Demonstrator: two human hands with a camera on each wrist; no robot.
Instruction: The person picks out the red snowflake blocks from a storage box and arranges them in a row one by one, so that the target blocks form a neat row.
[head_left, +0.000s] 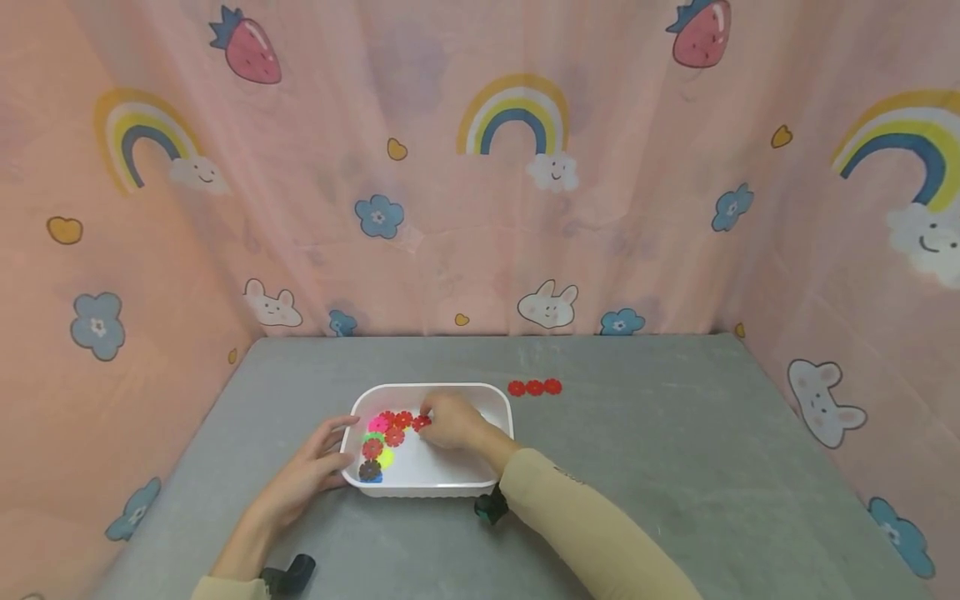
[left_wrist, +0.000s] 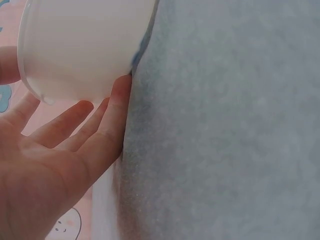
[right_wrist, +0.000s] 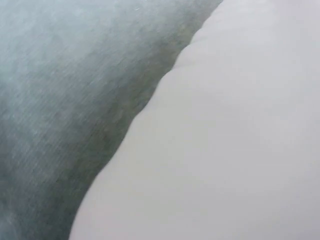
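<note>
A white plastic tray [head_left: 450,477] stands on the table with several flower-shaped plastic discs inside, mostly along its left side. My right hand [head_left: 453,421] reaches into it and pinches a red flower-shaped disc [head_left: 422,423] at the fingertips. Beside that lie more red discs [head_left: 403,418], a pink one [head_left: 378,425], a yellow one [head_left: 386,457] and a dark one [head_left: 370,470]. With fairly straight fingers, my left hand [head_left: 311,462] touches the tray's left rim and outer wall, also visible in the left wrist view. The tray wall [right_wrist: 210,150] hides the right hand in the right wrist view.
Three red discs [head_left: 535,387] lie in a row on the grey table [head_left: 660,467], behind and right of the tray. A pink patterned curtain [head_left: 465,233] borders the table at the back and both sides.
</note>
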